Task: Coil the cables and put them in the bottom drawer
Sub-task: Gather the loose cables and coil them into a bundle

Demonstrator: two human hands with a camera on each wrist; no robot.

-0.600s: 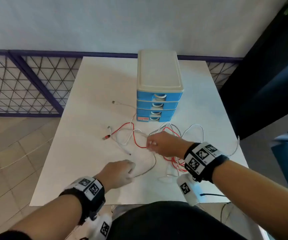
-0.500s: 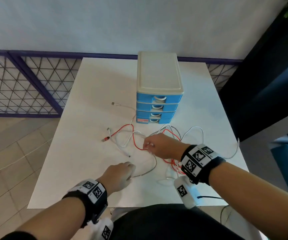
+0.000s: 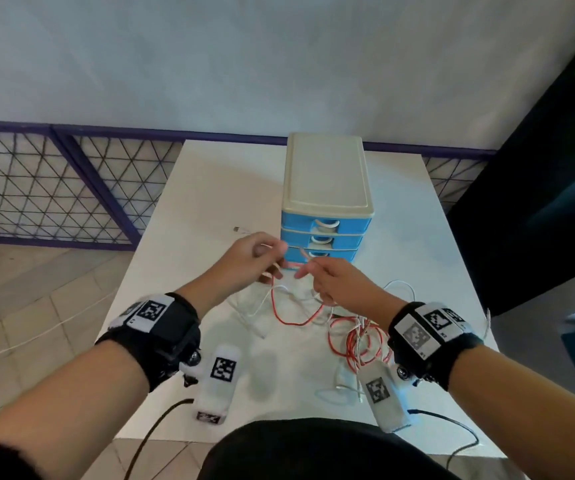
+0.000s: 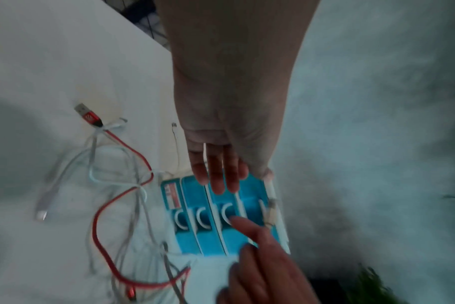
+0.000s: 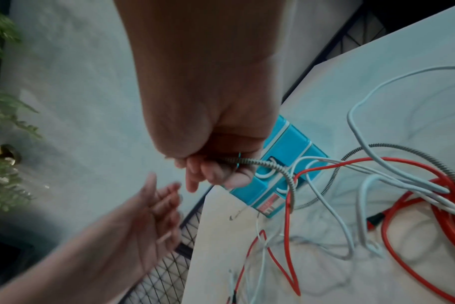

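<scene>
A tangle of cables lies on the white table [image 3: 210, 188]: a red cable [image 3: 293, 320], white cables [image 3: 255, 306] and a grey braided cable [image 5: 286, 172]. My right hand [image 5: 216, 170] grips the grey braided cable near its end and holds it up in front of the blue drawer unit [image 3: 326, 188]. My left hand [image 3: 262, 258] hovers just left of it, fingers straight [image 4: 216, 170], holding nothing. All drawers are shut. The bottom drawer [image 4: 173, 197] carries a red label. In the head view it is hidden behind my hands.
A red USB plug [image 4: 90, 116] lies left of the tangle, and a bundle of red loops [image 3: 358, 344] sits by my right wrist. A purple-framed mesh fence [image 3: 54, 188] runs along the left and back. A dark panel [image 3: 538, 202] stands at the right.
Both hands have risen from the table and come together in front of the drawers. The right hand has lifted the grey braided cable; the left hand has left the table surface.
</scene>
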